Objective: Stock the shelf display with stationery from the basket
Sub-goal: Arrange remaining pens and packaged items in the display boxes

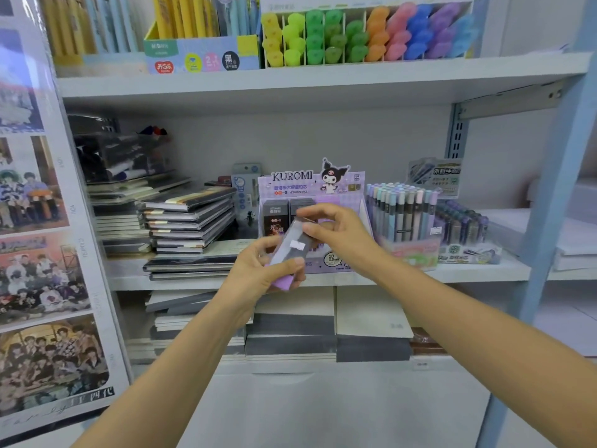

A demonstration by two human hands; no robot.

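At frame centre, left hand (258, 273) grips the lead packs (289, 250) while right hand (336, 231) fingers pinch the top one, likely to slot into the Kuromi box (336, 192).

Blurred pack (292, 244), print illegible; Kuromi box (290, 180) front partly behind it.

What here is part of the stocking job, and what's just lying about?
Job: slim grey-and-purple pack, held by left hand and right hand; Kuromi display box behind it.
Lying about: notebook stack, pen display, highlighters, photo poster.
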